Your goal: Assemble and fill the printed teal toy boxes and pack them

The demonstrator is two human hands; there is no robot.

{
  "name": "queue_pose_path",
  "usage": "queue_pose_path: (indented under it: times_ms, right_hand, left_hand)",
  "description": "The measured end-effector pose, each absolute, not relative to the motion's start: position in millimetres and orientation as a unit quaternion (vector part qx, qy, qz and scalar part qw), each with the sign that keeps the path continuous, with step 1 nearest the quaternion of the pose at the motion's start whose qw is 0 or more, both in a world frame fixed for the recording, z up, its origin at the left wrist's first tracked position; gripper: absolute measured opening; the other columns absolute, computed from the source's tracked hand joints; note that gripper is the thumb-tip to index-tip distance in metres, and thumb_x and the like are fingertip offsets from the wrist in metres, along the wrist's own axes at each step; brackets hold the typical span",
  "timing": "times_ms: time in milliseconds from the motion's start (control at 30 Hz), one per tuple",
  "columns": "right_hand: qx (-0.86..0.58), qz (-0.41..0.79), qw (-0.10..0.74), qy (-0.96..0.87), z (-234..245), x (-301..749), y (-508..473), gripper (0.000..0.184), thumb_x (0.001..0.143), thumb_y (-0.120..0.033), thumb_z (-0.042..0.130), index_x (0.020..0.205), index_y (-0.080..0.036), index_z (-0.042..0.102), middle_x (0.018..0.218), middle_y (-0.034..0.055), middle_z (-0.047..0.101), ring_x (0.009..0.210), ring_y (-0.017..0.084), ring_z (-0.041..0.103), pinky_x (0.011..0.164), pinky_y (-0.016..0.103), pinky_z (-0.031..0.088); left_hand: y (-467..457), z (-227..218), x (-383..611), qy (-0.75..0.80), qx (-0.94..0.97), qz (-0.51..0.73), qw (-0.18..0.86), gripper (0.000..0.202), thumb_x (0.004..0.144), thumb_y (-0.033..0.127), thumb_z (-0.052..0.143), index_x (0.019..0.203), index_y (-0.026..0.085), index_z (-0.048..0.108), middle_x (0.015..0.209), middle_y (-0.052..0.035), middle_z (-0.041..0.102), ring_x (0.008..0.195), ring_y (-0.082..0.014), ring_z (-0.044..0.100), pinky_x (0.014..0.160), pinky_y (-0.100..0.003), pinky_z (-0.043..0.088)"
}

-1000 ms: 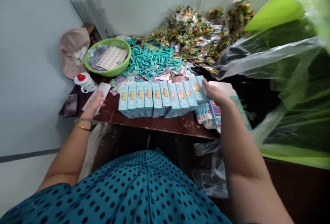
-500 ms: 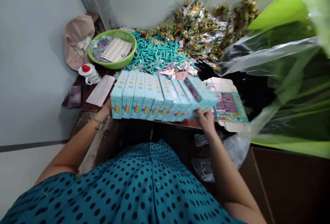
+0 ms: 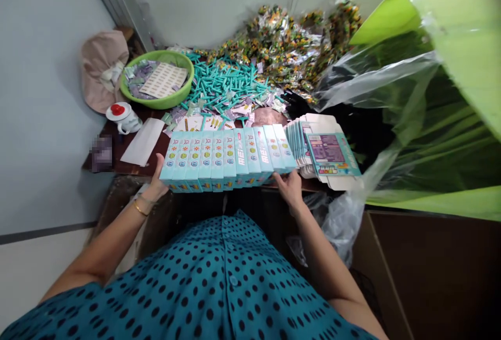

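A row of several light-blue printed cardboard boxes stands side by side at the table's front edge. My left hand presses against the row's left end, its thumb up along the side. At the right end my right hand grips the last boxes from the front and below. Between them the two hands clamp the row together. Just right of the row lies a stack of flattened printed cartons. Behind the boxes are small printed cards.
Teal sticks are heaped behind, beside a green basin of small packets. Bagged orange-and-green pieces pile against the wall. A lidded mug and white paper lie left. A green plastic-lined container stands right.
The row of boxes has levelled and tilted so its printed long sides show more. The askew box at the right end now lines up with the others. My right hand has moved left.
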State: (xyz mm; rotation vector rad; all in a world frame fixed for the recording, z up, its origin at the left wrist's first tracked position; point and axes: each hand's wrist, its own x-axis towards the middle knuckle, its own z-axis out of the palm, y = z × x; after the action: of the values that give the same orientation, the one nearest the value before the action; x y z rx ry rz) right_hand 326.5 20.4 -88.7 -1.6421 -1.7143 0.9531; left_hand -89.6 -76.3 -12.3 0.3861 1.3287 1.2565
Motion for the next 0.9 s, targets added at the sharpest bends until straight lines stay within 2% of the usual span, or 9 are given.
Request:
queue_pose_path:
  times_ms: [100, 233, 300, 400, 467, 567, 667, 767, 900]
  right_hand:
    - [-0.586, 0.401, 0.305, -0.635, -93, 327, 11, 0.066, 0.081, -0.069, 0.061, 0.121, -0.017, 0.06, 0.111, 0.0172, 0.072, 0.106, 0.034, 0.068, 0.098, 0.053, 0.055]
    - [-0.546, 0.449, 0.308, -0.637, -90, 330, 6, 0.073, 0.087, -0.071, 0.05, 0.137, -0.018, 0.055, 0.133, 0.0196, 0.066, 0.131, 0.034, 0.059, 0.114, 0.054, 0.045]
    - [-0.559, 0.409, 0.321, -0.646, -76, 334, 8, 0.075, 0.093, -0.068, 0.042, 0.151, -0.02, 0.044, 0.15, 0.0192, 0.054, 0.142, 0.033, 0.05, 0.119, 0.055, 0.04]
    - [-0.575, 0.292, 0.326, -0.691, -42, 332, 11, 0.075, 0.098, -0.061, 0.038, 0.163, -0.025, 0.025, 0.167, 0.0142, 0.034, 0.154, 0.033, 0.033, 0.124, 0.059, 0.031]
    - [-0.543, 0.235, 0.277, -0.757, -24, 322, 11, 0.071, 0.099, -0.057, 0.042, 0.163, -0.031, 0.028, 0.168, 0.009, 0.033, 0.157, 0.033, 0.027, 0.126, 0.061, 0.024]
    - [-0.473, 0.19, 0.185, -0.84, -15, 300, 6, 0.065, 0.099, -0.056, 0.046, 0.16, -0.037, 0.035, 0.166, 0.0043, 0.038, 0.159, 0.035, 0.022, 0.129, 0.065, 0.007]
    - [-0.458, 0.17, 0.141, -0.861, -14, 287, 2, 0.067, 0.099, -0.06, 0.048, 0.161, -0.038, 0.034, 0.166, 0.0036, 0.039, 0.159, 0.037, 0.019, 0.127, 0.068, -0.005]
    - [-0.453, 0.175, 0.12, -0.866, -2, 283, 18, 0.061, 0.1, -0.06, 0.046, 0.157, -0.038, 0.041, 0.167, 0.0025, 0.037, 0.159, 0.037, 0.019, 0.127, 0.067, -0.002]
    - [-0.455, 0.162, 0.108, -0.869, 8, 266, 85, 0.047, 0.105, -0.047, 0.039, 0.149, -0.033, 0.053, 0.165, 0.0039, 0.039, 0.157, 0.036, 0.022, 0.127, 0.064, 0.003]
  left_hand:
    - [-83, -15, -91, 0.582, 0.168, 0.537, 0.586, 0.091, 0.089, 0.085, 0.034, 0.149, 0.019, 0.053, 0.133, -0.0141, 0.071, 0.14, -0.0386, 0.053, 0.115, -0.054, 0.046]
    - [-84, -18, -99, 0.609, 0.163, 0.517, 0.579, 0.082, 0.094, 0.077, 0.039, 0.147, 0.017, 0.054, 0.132, -0.0154, 0.071, 0.14, -0.038, 0.054, 0.114, -0.054, 0.047]
    - [-83, -12, -106, 0.634, 0.185, 0.501, 0.559, 0.08, 0.093, 0.074, 0.047, 0.149, 0.017, 0.052, 0.134, -0.0156, 0.07, 0.141, -0.0383, 0.052, 0.115, -0.053, 0.046]
    - [-86, 11, -111, 0.707, 0.313, 0.469, 0.426, 0.081, 0.089, 0.071, 0.059, 0.153, 0.022, 0.047, 0.151, -0.0129, 0.058, 0.148, -0.0373, 0.044, 0.123, -0.05, 0.038]
    - [-90, 28, -106, 0.741, 0.454, 0.394, 0.299, 0.083, 0.088, 0.07, 0.061, 0.156, 0.024, 0.043, 0.164, -0.0114, 0.042, 0.154, -0.0369, 0.033, 0.129, -0.049, 0.026]
    - [-97, 46, -86, 0.716, 0.637, 0.235, 0.163, 0.087, 0.087, 0.067, 0.063, 0.16, 0.027, 0.036, 0.172, -0.0115, 0.024, 0.16, -0.0383, 0.016, 0.131, -0.057, 0.011]
    - [-100, 49, -61, 0.7, 0.693, 0.135, 0.104, 0.086, 0.089, 0.062, 0.065, 0.162, 0.029, 0.032, 0.172, -0.0125, 0.024, 0.16, -0.0417, 0.012, 0.128, -0.067, 0.003]
    - [-94, 46, -37, 0.687, 0.712, 0.113, 0.089, 0.086, 0.09, 0.061, 0.064, 0.163, 0.029, 0.03, 0.17, -0.0125, 0.028, 0.159, -0.0424, 0.012, 0.127, -0.069, 0.002]
    - [-73, 42, 4, 0.603, 0.784, 0.099, 0.107, 0.087, 0.088, 0.066, 0.063, 0.161, 0.028, 0.034, 0.168, -0.0115, 0.034, 0.16, -0.0415, 0.012, 0.128, -0.069, 0.001]
